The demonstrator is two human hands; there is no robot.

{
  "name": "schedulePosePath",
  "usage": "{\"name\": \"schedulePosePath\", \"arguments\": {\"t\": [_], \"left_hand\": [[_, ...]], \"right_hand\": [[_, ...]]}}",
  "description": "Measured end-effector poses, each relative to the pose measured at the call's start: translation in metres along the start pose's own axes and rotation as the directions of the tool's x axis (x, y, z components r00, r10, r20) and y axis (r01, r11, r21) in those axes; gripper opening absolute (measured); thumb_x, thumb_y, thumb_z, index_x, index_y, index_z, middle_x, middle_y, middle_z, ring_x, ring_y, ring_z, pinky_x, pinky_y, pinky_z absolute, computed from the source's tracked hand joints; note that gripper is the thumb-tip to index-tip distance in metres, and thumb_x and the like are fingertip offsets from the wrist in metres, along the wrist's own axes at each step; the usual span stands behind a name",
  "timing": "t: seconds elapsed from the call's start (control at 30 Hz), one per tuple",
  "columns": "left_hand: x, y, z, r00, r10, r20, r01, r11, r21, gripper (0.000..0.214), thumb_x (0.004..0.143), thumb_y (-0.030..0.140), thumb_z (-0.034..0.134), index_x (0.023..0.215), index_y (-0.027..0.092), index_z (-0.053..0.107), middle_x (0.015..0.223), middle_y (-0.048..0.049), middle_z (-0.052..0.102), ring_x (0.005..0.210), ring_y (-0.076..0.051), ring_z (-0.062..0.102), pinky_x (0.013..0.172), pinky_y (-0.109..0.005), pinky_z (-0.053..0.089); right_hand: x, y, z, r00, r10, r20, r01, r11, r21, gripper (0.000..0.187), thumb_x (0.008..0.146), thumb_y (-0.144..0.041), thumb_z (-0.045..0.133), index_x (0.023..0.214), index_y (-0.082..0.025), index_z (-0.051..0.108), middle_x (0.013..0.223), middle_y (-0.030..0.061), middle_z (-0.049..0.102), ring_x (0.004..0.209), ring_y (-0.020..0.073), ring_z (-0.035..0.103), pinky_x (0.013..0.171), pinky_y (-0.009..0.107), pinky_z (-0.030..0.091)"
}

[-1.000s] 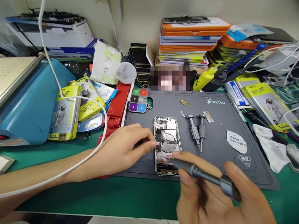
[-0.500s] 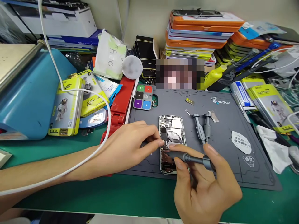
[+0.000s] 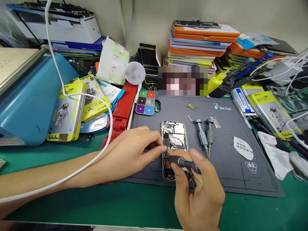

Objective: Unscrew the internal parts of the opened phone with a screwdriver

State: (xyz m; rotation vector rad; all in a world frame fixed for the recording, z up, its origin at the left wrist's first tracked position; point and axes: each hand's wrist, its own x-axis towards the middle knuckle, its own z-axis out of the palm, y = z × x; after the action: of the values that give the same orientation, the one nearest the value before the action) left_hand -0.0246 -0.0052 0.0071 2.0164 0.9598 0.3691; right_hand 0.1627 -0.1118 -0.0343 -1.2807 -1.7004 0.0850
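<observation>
An opened smartphone (image 3: 176, 131) lies on the dark grey work mat (image 3: 223, 173), its inner parts exposed. My right hand (image 3: 197, 186) grips a grey precision screwdriver (image 3: 184, 163) between thumb and fingers, the tool slanting over the phone's lower half. Its tip is hidden by the fingers. At the phone's left edge, my left hand (image 3: 141, 147) has thumb and index finger pinched close to the inner parts; whatever may be between them is too small to make out. Two more precision screwdrivers (image 3: 202, 136) lie side by side to the right of the phone.
A coloured screw tray (image 3: 145, 102) sits at the mat's upper left, beside a red tool (image 3: 124, 109). Yellow battery boxes (image 3: 67, 112) flank the mat. Stacked orange cases (image 3: 202, 32) stand behind. A white cable (image 3: 101, 154) crosses over my left forearm.
My right hand has shifted slightly left, its index finger now more bent over the screwdriver's end, which has tilted. My left hand keeps its pinch at the phone. The whole view has shifted slightly.
</observation>
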Motion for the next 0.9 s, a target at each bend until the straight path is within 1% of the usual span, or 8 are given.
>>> {"name": "schedulePosePath", "arguments": {"t": [0.07, 0.17, 0.33, 0.5, 0.6, 0.67, 0.8, 0.9], "left_hand": [[0.000, -0.001, 0.000, 1.000, -0.001, 0.001, 0.002, 1.000, -0.003, 0.023, 0.112, 0.036, 0.059, 0.096, 0.024, 0.070, 0.092, 0.0004, 0.072, 0.088, -0.019, 0.066, 0.074, -0.031, 0.043], [0.000, -0.001, 0.002, 1.000, -0.021, -0.003, 0.021, 1.000, 0.010, 0.024, 0.112, 0.038, 0.058, 0.097, 0.024, 0.071, 0.093, -0.0002, 0.071, 0.086, -0.019, 0.065, 0.073, -0.031, 0.043], [0.000, -0.001, 0.003, 0.999, -0.043, -0.032, 0.044, 0.998, 0.040, 0.026, 0.112, 0.039, 0.053, 0.097, 0.024, 0.067, 0.092, -0.0011, 0.071, 0.083, -0.020, 0.065, 0.071, -0.031, 0.043], [0.000, -0.002, 0.003, 0.999, -0.043, -0.032, 0.044, 0.998, 0.043, 0.027, 0.113, 0.042, 0.051, 0.100, 0.025, 0.067, 0.093, -0.0001, 0.071, 0.084, -0.020, 0.065, 0.073, -0.031, 0.042], [-0.001, -0.001, 0.004, 0.999, -0.038, -0.026, 0.039, 0.998, 0.041, 0.027, 0.113, 0.042, 0.052, 0.099, 0.024, 0.067, 0.095, 0.0000, 0.072, 0.086, -0.020, 0.065, 0.074, -0.031, 0.042], [0.000, -0.001, 0.004, 0.999, -0.037, -0.025, 0.038, 0.998, 0.046, 0.028, 0.113, 0.042, 0.052, 0.098, 0.024, 0.067, 0.094, 0.0001, 0.071, 0.085, -0.020, 0.065, 0.074, -0.031, 0.041], [0.001, 0.000, 0.004, 0.999, -0.031, -0.021, 0.033, 0.998, 0.060, 0.027, 0.113, 0.040, 0.053, 0.098, 0.023, 0.068, 0.092, 0.0002, 0.070, 0.085, -0.020, 0.064, 0.075, -0.032, 0.042], [0.000, -0.002, 0.005, 1.000, -0.022, -0.016, 0.023, 0.997, 0.071, 0.024, 0.112, 0.039, 0.055, 0.099, 0.023, 0.068, 0.094, 0.0001, 0.070, 0.086, -0.020, 0.064, 0.076, -0.031, 0.042]], "right_hand": [[0.002, 0.000, -0.001, 0.998, -0.051, 0.043, 0.051, 0.999, 0.008, 0.077, 0.095, 0.008, 0.066, 0.161, -0.025, 0.047, 0.125, 0.0117, 0.080, 0.109, 0.0230, 0.083, 0.086, 0.035, 0.075], [0.008, -0.001, -0.002, 0.993, -0.083, 0.084, 0.083, 0.997, 0.005, 0.072, 0.096, 0.005, 0.063, 0.160, -0.022, 0.047, 0.122, 0.0116, 0.080, 0.107, 0.0235, 0.081, 0.089, 0.038, 0.074], [0.015, -0.001, -0.002, 0.986, -0.149, 0.079, 0.154, 0.987, -0.054, 0.064, 0.095, 0.000, 0.069, 0.153, -0.022, 0.053, 0.113, 0.0097, 0.079, 0.098, 0.0206, 0.081, 0.082, 0.032, 0.072], [0.009, 0.000, -0.004, 0.989, -0.117, 0.089, 0.115, 0.993, 0.022, 0.078, 0.094, 0.003, 0.056, 0.168, -0.019, 0.040, 0.135, 0.0145, 0.075, 0.124, 0.0247, 0.075, 0.098, 0.040, 0.071], [0.005, 0.000, -0.004, 0.991, -0.114, 0.069, 0.111, 0.993, 0.042, 0.082, 0.092, 0.006, 0.060, 0.168, -0.017, 0.040, 0.138, 0.0144, 0.074, 0.126, 0.0232, 0.074, 0.101, 0.037, 0.069], [0.004, 0.000, -0.004, 0.993, -0.099, 0.066, 0.095, 0.994, 0.053, 0.080, 0.094, 0.007, 0.056, 0.168, -0.018, 0.040, 0.142, 0.0143, 0.073, 0.129, 0.0229, 0.073, 0.103, 0.037, 0.068], [0.004, -0.001, -0.004, 0.996, -0.071, 0.046, 0.069, 0.997, 0.047, 0.078, 0.096, 0.002, 0.060, 0.168, -0.020, 0.040, 0.144, 0.0139, 0.073, 0.131, 0.0248, 0.073, 0.099, 0.039, 0.070], [0.002, -0.001, -0.004, 0.997, -0.057, 0.057, 0.052, 0.995, 0.085, 0.081, 0.095, 0.008, 0.051, 0.170, -0.019, 0.037, 0.151, 0.0148, 0.068, 0.138, 0.0240, 0.069, 0.105, 0.040, 0.069]]}}
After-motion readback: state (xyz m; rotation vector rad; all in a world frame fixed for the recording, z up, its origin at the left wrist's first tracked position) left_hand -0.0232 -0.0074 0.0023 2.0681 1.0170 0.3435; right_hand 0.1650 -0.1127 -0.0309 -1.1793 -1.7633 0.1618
